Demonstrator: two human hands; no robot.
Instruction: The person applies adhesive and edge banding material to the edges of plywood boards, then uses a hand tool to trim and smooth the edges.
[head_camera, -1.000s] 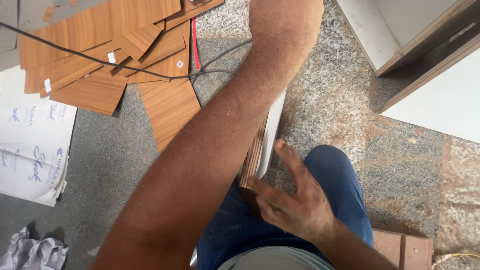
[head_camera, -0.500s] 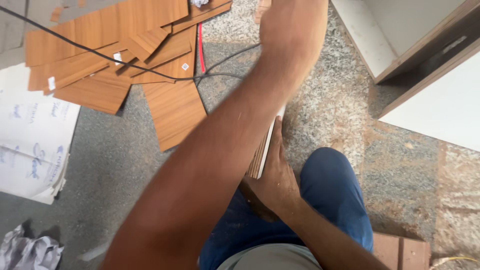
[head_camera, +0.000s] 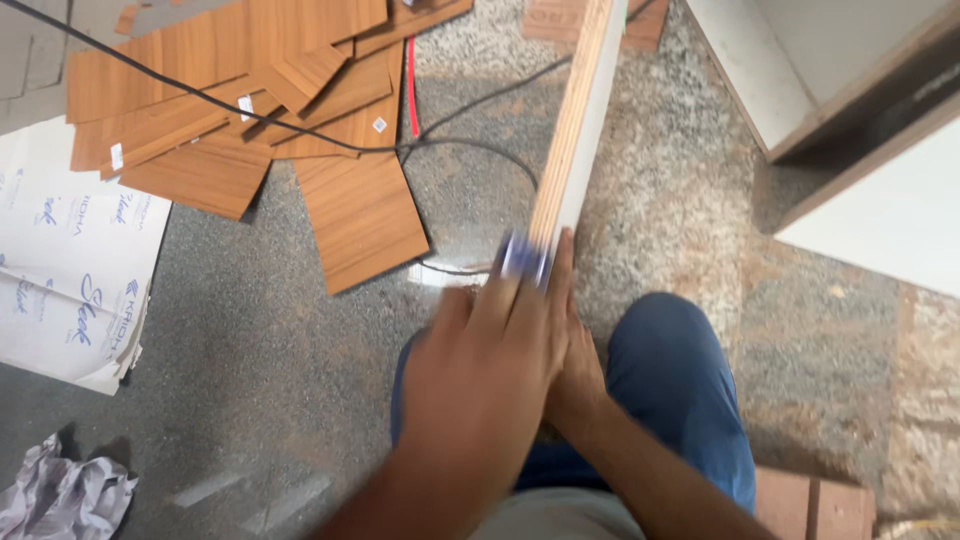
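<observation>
- Head view, looking down at a speckled stone floor (head_camera: 250, 330).
- Plywood board (head_camera: 572, 130) stands on its long edge, layered edge up, running from frame centre toward 12 o'clock and off the top; white face on its 3 o'clock side.
- Left hand (head_camera: 490, 370) at frame centre, motion-blurred, back of hand up, fingers stretched toward 12 o'clock onto the near end of the board.
- Small blue-white object (head_camera: 524, 258) at the left fingertips, against the board edge; too blurred to say what it is, and cannot tell if it is pinched or just pressed.
- Right hand (head_camera: 578, 375) just beside the left at its 3 o'clock, mostly hidden under it, thumb laid flat along the board's white side; looks like it steadies the board, full grasp cannot be told.
- Blue-jeaned knee (head_camera: 680, 390) at 5 o'clock of the hands, board end just beside it.
- Pile of wood-grain laminate sheets (head_camera: 250, 90) at 10 o'clock, well apart from the hands; one loose sheet (head_camera: 360, 215) nearer.
- Black cable (head_camera: 470, 150) loops over the pile and floor, passing behind the board.
- White printed sheet (head_camera: 70, 270) at 9 o'clock, crumpled paper (head_camera: 60, 495) at 8 o'clock.
- White cabinet panels (head_camera: 860, 120) at 2 o'clock.
</observation>
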